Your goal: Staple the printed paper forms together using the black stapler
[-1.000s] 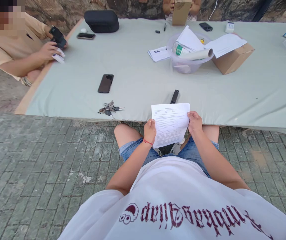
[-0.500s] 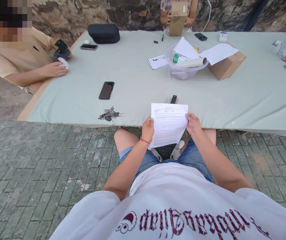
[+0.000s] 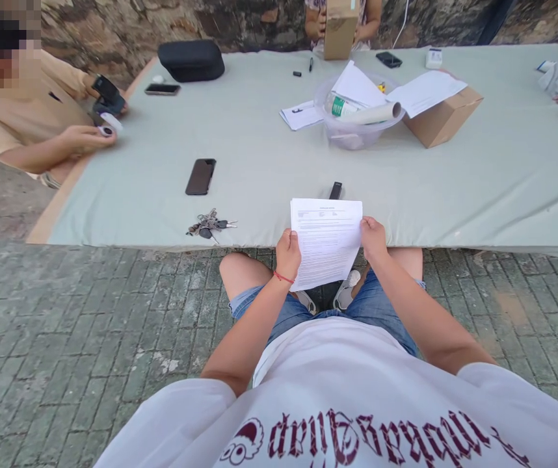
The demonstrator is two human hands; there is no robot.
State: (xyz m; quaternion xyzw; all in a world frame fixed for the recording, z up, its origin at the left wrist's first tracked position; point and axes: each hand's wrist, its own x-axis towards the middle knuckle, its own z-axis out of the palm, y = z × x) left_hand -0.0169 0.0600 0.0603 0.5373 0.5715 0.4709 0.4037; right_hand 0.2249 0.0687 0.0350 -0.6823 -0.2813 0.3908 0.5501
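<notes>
The left hand had its thumb pressed on the left edge of the printed paper, the other fingers tucked mostly behind it; a red cord circled that wrist. The right hand pinched the opposite edge, a little higher, near the top corner. Gripped from both sides, the paper hung above the lap, its top overlapping the edge of the cloth-covered table as I saw it. Just beyond it lay a small black object, and off to the left a bunch of keys with a dark phone past them. Farther out stood a clear plastic basin holding a bottle and a pale roll, with a cardboard box beside it. At the table's left end another person fingered a small white item.
</notes>
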